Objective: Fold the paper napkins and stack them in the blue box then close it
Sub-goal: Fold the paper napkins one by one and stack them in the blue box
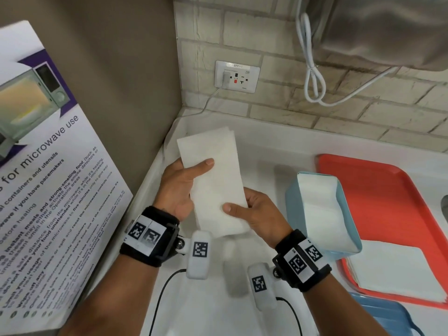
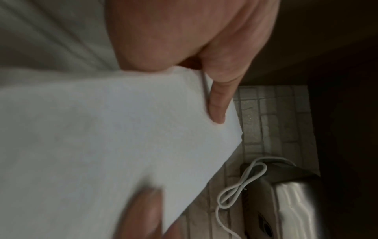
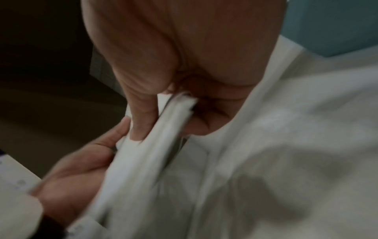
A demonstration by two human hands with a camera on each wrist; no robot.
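Observation:
A white paper napkin (image 1: 213,180), folded into a long strip, is held above the white counter between both hands. My left hand (image 1: 184,187) grips its left edge, thumb on top. My right hand (image 1: 252,212) pinches the lower right edge, thumb on top. The left wrist view shows the napkin (image 2: 102,145) under my thumb; the right wrist view shows its layered edge (image 3: 163,129) pinched between thumb and fingers. The blue box (image 1: 349,214) stands open to the right, with folded napkins (image 1: 320,204) inside. A stack of flat napkins (image 1: 392,270) lies on the red tray (image 1: 378,187).
A microwave poster (image 1: 48,166) leans at the left. A wall socket (image 1: 236,76) with a plugged cable and a looped white cord (image 1: 312,76) are on the brick wall. The blue lid (image 1: 388,316) lies at the bottom right. A steel appliance (image 1: 388,30) hangs top right.

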